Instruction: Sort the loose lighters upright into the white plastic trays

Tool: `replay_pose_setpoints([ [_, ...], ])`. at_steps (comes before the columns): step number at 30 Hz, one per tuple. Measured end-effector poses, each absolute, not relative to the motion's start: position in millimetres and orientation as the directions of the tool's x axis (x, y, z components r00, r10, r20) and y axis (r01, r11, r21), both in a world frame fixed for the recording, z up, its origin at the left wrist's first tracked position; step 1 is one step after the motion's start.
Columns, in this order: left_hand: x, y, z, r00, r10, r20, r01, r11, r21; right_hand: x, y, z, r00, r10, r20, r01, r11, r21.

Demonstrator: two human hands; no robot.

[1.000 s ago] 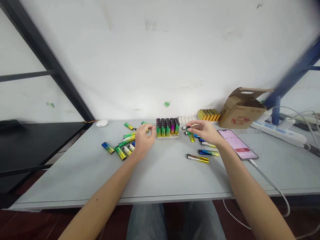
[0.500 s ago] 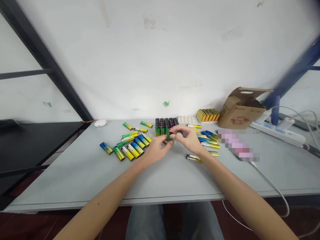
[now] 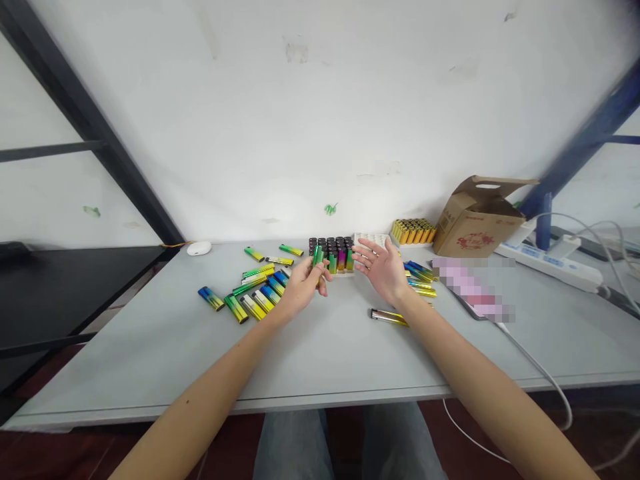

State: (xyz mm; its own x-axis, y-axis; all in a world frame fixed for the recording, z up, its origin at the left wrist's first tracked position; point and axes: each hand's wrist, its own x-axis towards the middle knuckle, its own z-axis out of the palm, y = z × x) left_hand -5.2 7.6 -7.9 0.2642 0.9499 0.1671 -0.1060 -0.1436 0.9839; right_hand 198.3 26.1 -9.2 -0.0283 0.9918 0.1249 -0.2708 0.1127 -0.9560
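My left hand (image 3: 299,291) grips a shiny green lighter (image 3: 319,255), which stands up between thumb and fingers. Open and spread, my right hand (image 3: 384,272) is raised with its palm toward the left hand and nothing in it. Behind both hands, a block of upright lighters (image 3: 342,259) with dark tops sits in a white tray, partly hidden by the left hand and its lighter. Loose blue, green and yellow lighters (image 3: 254,307) lie scattered left of my left hand. A silver and gold lighter (image 3: 389,317) lies below my right hand, and several more are partly behind it.
A white holed tray (image 3: 373,239) and a tray of yellow cylinder-like pieces (image 3: 414,231) stand by the wall. Farther right are an open cardboard box (image 3: 481,230), a power strip (image 3: 555,268) and a blurred pink device with a cable (image 3: 537,365). A white case (image 3: 199,248) lies at left.
Both hands were together at the green lighter. My right hand has let go, opened and moved slightly right; the left has drawn left with the lighter.
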Motion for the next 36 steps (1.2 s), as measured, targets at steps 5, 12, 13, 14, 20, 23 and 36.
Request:
replay_pose_setpoints([
  [5, -7.8, 5.6, 3.4, 0.281, 0.957, 0.072, -0.255, 0.002, 0.967, 201.2, 29.2, -12.9, -0.002, 0.993, 0.122, -0.293, 0.116, -0.949],
  [12, -11.1, 4.3, 4.9, 0.378, 0.924, 0.064, -0.357, 0.081, 0.931, 203.1, 30.1, -12.5, 0.017, 0.995, 0.097, -0.325, 0.097, -0.941],
  [13, -11.3, 4.3, 4.6, 0.382, 0.922, 0.064, -0.362, 0.086, 0.928, 202.9, 29.6, -11.8, 0.022, 0.996, 0.086, -0.346, 0.088, -0.934],
  [14, -11.5, 4.7, 4.4, 0.380, 0.923, 0.062, -0.364, 0.087, 0.927, 202.6, 29.1, -11.1, 0.025, 0.997, 0.077, -0.360, 0.081, -0.929],
  [20, -15.6, 11.1, 3.8, 0.444, 0.896, 0.020, -0.357, 0.156, 0.921, 201.8, 27.6, -9.6, 0.008, 1.000, 0.029, -0.439, 0.030, -0.898],
  [23, -17.2, 11.7, 4.7, 0.465, 0.885, -0.011, -0.377, 0.209, 0.902, 200.9, 26.7, -9.0, -0.005, 1.000, -0.001, -0.507, -0.003, -0.862],
  [36, -12.8, 7.2, 10.4, 0.394, 0.910, -0.126, -0.346, 0.274, 0.897, 198.2, 24.1, -6.4, -0.046, 0.998, -0.047, -0.622, -0.065, -0.780],
])
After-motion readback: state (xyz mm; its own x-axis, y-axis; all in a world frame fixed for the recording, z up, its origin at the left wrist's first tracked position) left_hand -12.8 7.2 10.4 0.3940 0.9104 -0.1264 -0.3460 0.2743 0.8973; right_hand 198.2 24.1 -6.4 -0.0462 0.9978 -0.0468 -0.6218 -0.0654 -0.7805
